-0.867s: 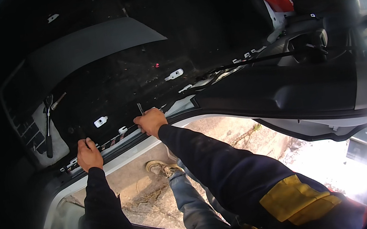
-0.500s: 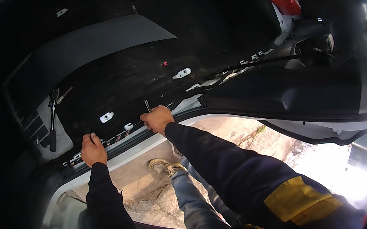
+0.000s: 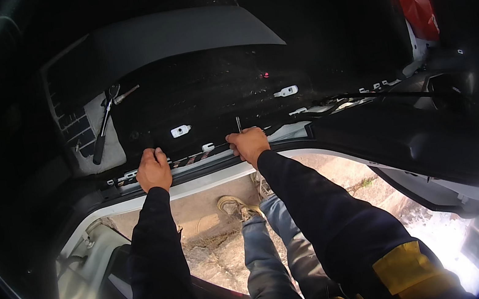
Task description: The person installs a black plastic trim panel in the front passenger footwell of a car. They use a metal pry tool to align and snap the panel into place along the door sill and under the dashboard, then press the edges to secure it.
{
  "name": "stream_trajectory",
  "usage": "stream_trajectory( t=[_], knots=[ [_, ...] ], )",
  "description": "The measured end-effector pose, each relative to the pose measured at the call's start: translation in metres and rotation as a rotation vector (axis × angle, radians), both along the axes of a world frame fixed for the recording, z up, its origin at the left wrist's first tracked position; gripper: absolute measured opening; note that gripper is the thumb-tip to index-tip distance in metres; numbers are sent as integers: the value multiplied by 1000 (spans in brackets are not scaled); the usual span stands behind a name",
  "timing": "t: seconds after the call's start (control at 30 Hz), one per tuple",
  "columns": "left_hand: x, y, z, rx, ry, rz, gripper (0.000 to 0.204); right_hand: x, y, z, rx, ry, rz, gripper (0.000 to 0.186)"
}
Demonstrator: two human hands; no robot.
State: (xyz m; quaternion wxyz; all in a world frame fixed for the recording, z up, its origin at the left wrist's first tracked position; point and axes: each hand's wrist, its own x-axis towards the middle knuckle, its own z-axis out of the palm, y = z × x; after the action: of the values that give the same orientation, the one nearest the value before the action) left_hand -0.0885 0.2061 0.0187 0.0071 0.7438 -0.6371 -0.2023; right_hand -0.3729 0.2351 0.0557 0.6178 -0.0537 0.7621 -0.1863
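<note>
My left hand (image 3: 154, 170), fingers curled, rests at the edge of the black floor lining (image 3: 212, 88) above a door sill (image 3: 192, 186); what it grips is hidden. To its right, my right hand (image 3: 249, 145) pinches a thin upright metal tool (image 3: 238, 122) at that edge. Between and beside them run a striped wiring strip (image 3: 197, 156) and small white brackets (image 3: 180, 131). A ratchet (image 3: 100, 140), with a short metal piece near its head, lies on a pale patch up and left of my left hand.
A grey panel (image 3: 173, 35) spans the back of the lining. A red bag-like item (image 3: 414, 3) is at top right, dark moulded trim (image 3: 412, 142) along the right. Through the door opening show my legs (image 3: 258, 252), a shoe (image 3: 230, 203) and cracked concrete (image 3: 355, 175).
The view has shifted, so the car interior and both hands sit farther right in the picture. My hands stay at much the same spots on the lining's edge.
</note>
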Motion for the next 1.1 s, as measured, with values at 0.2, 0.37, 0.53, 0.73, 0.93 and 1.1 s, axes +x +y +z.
stream_trajectory(
  t=[0.2, 0.37, 0.53, 0.73, 0.93, 1.1],
  knots=[
    [-2, -2, 4, 17, 10, 17, 31, 1, -1, 1, 47, -5, -7, 23],
    [-2, -1, 7, 21, -6, 13, 30, 3, 0, 2, 10, 4, -5, 30],
    [-2, -2, 7, 30, 12, 23, 29, 1, -1, 1, 35, 0, 3, 23],
    [-1, -2, 7, 15, 33, 21, 28, 4, 1, -3, 24, 20, 21, 31],
    [0, -1, 6, -2, 41, 13, 29, 2, -1, 1, 53, -4, 27, 32],
    [5, 4, 8, -58, 121, 31, 29, 2, 1, 1, 35, -7, 42, 33]
  ],
)
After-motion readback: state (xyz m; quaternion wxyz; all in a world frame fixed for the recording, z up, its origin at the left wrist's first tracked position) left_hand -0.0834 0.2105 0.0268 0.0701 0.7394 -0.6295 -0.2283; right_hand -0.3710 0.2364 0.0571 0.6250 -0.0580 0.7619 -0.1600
